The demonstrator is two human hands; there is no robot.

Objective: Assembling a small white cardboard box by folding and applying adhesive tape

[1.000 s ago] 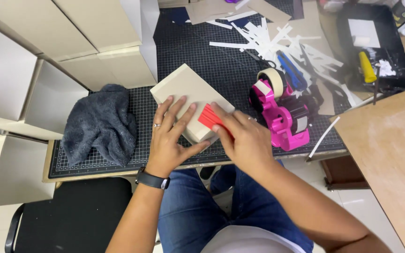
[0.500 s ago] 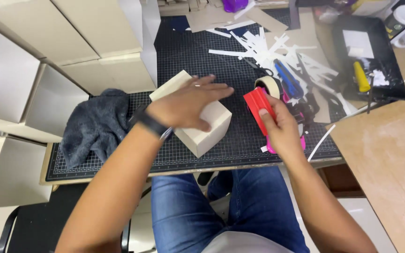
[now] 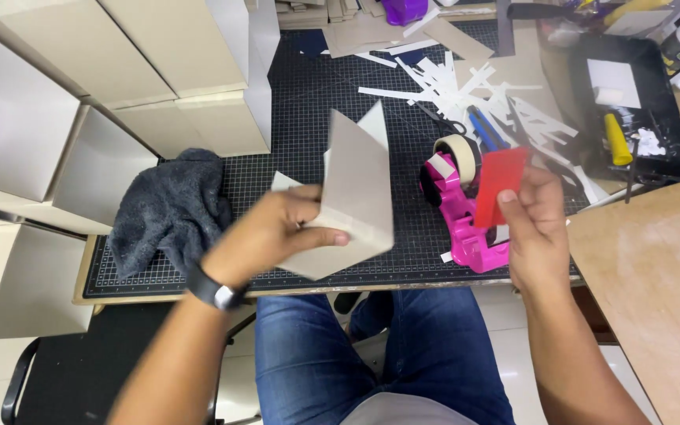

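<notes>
Since half a second ago, we have raised the box (image 3: 352,201) off the mat (image 3: 293,102) near its front edge, left hand (image 3: 277,232) gripping it tilted, right hand (image 3: 533,228) pinching the red card (image 3: 500,185); smoothing apparently unfinished.

We see the box (image 3: 352,197) blurred; the red card (image 3: 499,185) hides part of the dispenser (image 3: 466,228).
</notes>
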